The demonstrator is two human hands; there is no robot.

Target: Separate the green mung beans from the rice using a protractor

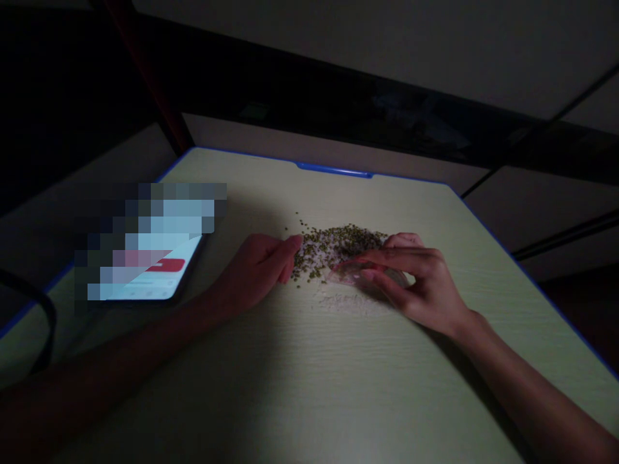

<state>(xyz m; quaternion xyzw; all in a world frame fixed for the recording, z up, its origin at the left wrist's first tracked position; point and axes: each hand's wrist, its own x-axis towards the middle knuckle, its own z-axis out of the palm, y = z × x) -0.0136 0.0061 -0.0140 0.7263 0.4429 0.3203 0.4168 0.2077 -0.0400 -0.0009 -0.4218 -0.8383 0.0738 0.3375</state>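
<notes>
A loose pile of small green beans mixed with white grains lies on the table. More white grains form a thin patch in front of the pile. My left hand rests at the pile's left edge, fingers curled and thumb pressed against them; whatever it may hold is hidden. With thumb and fingers, my right hand grips a clear plastic piece with a pinkish edge, low over the right part of the pile. Its full shape is partly covered by my fingers.
On the left of the pale wood-grain table stands a lit tablet, partly blurred out. A dark cable curves at the far left. The table has a blue rim, with a blue handle-like strip at the back.
</notes>
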